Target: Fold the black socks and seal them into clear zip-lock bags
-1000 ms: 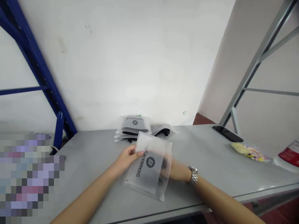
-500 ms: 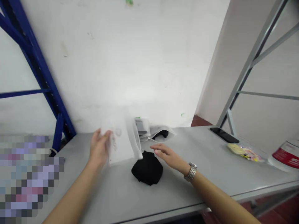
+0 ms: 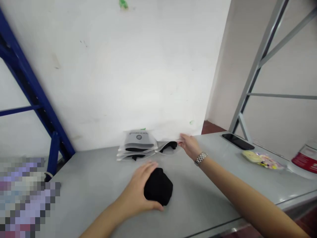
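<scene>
A folded black cloth item (image 3: 159, 187) lies on the grey table. My left hand (image 3: 138, 188) is curved around its left side, fingers at the far edge and thumb at the near edge, with a wide gap between them. Farther back, my right hand (image 3: 189, 145), with a metal watch on the wrist, pinches the edge of a thin white sheet or bag (image 3: 170, 133). This pale piece is hard to make out against the wall. Beneath it is a translucent bag with something black inside (image 3: 168, 147). To its left lies a stack of translucent zip bags (image 3: 138, 143), the top one with grey printing.
The grey table (image 3: 210, 198) backs onto a white wall. A phone (image 3: 237, 141), a small colourful packet (image 3: 264, 160) and a plastic bottle with a red label (image 3: 305, 160) are on the right. A blue metal frame (image 3: 47, 112) rises at left, with a pixelated area below it.
The translucent white bag has left my left hand, which has come right and down to the black cloth. My right hand has moved back and right and now pinches a white piece.
</scene>
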Available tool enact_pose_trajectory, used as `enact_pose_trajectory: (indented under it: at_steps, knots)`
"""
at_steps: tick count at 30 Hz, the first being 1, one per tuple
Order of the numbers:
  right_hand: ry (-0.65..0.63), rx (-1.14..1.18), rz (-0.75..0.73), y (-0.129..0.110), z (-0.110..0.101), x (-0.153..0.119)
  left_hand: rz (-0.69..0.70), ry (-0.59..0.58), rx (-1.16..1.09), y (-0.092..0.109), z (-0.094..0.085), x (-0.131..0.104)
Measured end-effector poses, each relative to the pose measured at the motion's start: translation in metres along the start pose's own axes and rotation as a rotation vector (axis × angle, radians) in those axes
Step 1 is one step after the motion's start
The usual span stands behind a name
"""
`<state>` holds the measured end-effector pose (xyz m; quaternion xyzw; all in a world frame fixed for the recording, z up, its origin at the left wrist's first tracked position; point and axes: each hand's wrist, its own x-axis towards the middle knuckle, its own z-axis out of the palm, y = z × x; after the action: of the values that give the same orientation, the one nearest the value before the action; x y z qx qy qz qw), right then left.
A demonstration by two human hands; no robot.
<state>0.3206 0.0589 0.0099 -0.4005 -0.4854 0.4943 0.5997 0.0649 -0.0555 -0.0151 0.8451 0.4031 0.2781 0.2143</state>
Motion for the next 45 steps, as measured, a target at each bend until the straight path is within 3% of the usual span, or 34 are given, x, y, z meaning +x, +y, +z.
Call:
enact_pose_trajectory:
  at_steps: [2,4,6,10,12,15,17,19,23,25,28,30,33,35,39,42,44,45]
  knots:
    - [-0.048,0.030,0.036,0.005,-0.001,0.007,0.084,-0.092,0.094,0.004,0.009,0.001]
    - [-0.108,0.005,0.068,0.011,0.000,0.006,0.079,-0.077,0.064,0.006,0.015,0.004]
    - [-0.144,-0.084,0.092,0.016,0.000,0.001,-0.066,0.030,-0.128,0.005,0.017,0.007]
    - [-0.162,-0.283,0.069,0.014,-0.008,-0.013,-0.529,0.359,-0.699,-0.005,0.012,0.012]
    - [-0.294,-0.412,0.039,0.010,-0.010,-0.021,-0.629,0.455,-0.784,-0.012,0.009,0.014]
    - [-0.627,-0.621,0.058,0.009,-0.006,-0.037,-0.570,0.590,-0.466,-0.021,0.002,0.013]
    - [-0.765,-0.734,0.069,0.013,0.002,-0.049,-0.405,0.699,-0.128,-0.020,-0.003,0.011]
    - [-0.800,-0.843,0.018,0.020,0.012,-0.060,-0.210,0.634,0.086,-0.014,-0.004,0.008]
    - [-0.774,-0.821,-0.109,0.030,0.026,-0.070,-0.040,0.056,0.182,0.001,0.002,0.004]
    - [-0.799,-0.619,-0.045,0.027,0.024,-0.066,-0.046,-0.060,0.211,0.004,-0.001,0.005]
    - [-0.768,-0.287,0.088,0.016,0.010,-0.056,-0.111,-0.025,0.159,-0.002,-0.025,0.004]
    - [-0.689,-0.187,0.127,0.008,-0.005,-0.048,-0.183,-0.056,0.100,-0.013,-0.048,-0.001]
    - [-0.642,-0.254,0.188,0.001,-0.029,-0.039,-0.330,-0.159,0.128,-0.040,-0.079,-0.014]
    - [-0.639,-0.399,0.211,-0.002,-0.044,-0.034,-0.410,-0.140,0.266,-0.059,-0.090,-0.022]
    - [-0.614,-0.772,0.188,-0.005,-0.061,-0.032,-0.413,0.054,0.619,-0.075,-0.094,-0.026]
    - [-0.376,-0.936,-0.014,-0.008,-0.052,-0.055,-0.312,0.230,0.641,-0.060,-0.088,-0.018]
    - [-0.308,-0.921,-0.192,-0.011,-0.037,-0.085,-0.242,0.141,0.465,-0.045,-0.080,-0.013]
    - [-0.410,-0.886,-0.199,-0.011,-0.029,-0.103,-0.228,0.032,0.364,-0.038,-0.074,-0.012]
